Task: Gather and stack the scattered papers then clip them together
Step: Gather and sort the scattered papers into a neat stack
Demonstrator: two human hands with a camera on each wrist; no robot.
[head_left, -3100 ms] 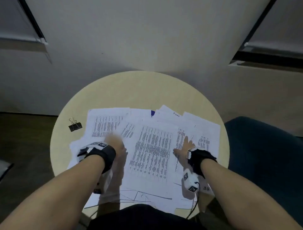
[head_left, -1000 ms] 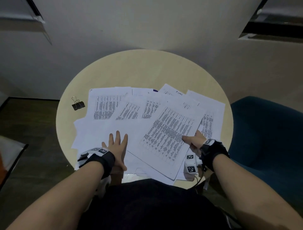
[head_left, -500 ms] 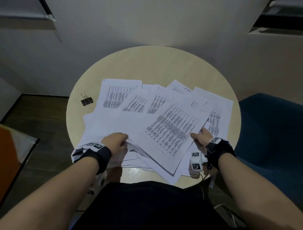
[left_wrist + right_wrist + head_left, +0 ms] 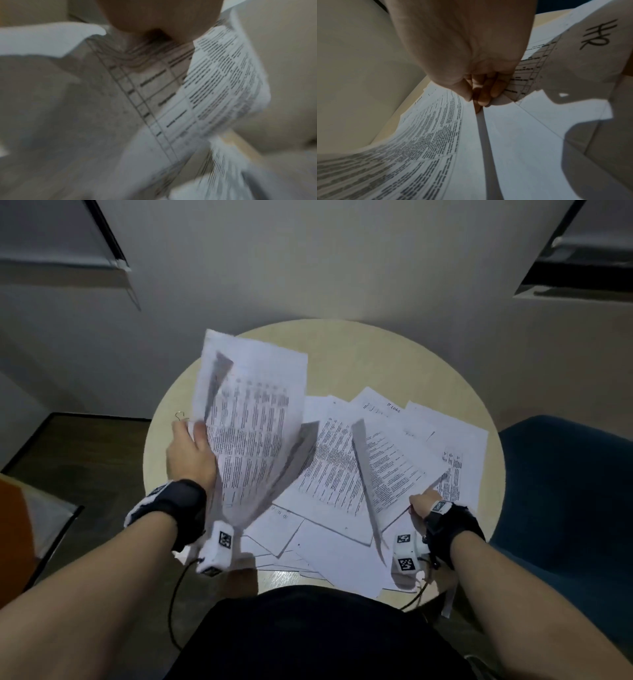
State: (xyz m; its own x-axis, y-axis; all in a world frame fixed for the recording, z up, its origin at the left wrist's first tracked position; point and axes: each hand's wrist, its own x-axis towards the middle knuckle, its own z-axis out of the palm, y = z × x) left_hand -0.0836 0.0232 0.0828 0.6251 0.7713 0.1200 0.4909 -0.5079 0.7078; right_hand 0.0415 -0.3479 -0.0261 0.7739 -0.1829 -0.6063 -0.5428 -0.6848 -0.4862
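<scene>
Left hand (image 4: 190,455) grips a bundle of sheets (image 4: 251,419) by the left edge — lifted off the table (image 4: 394,361), standing nearly upright, top curling. Right hand (image 4: 423,503) pinches the near right edge of another printed sheet (image 4: 387,463), raised slightly; fingers (image 4: 485,94) curled under it, thumb on top. Remaining papers (image 4: 329,529) lie fanned and overlapping on the round table. Binder clip (image 4: 180,416) — only its wire loop shows, just past the left hand.
</scene>
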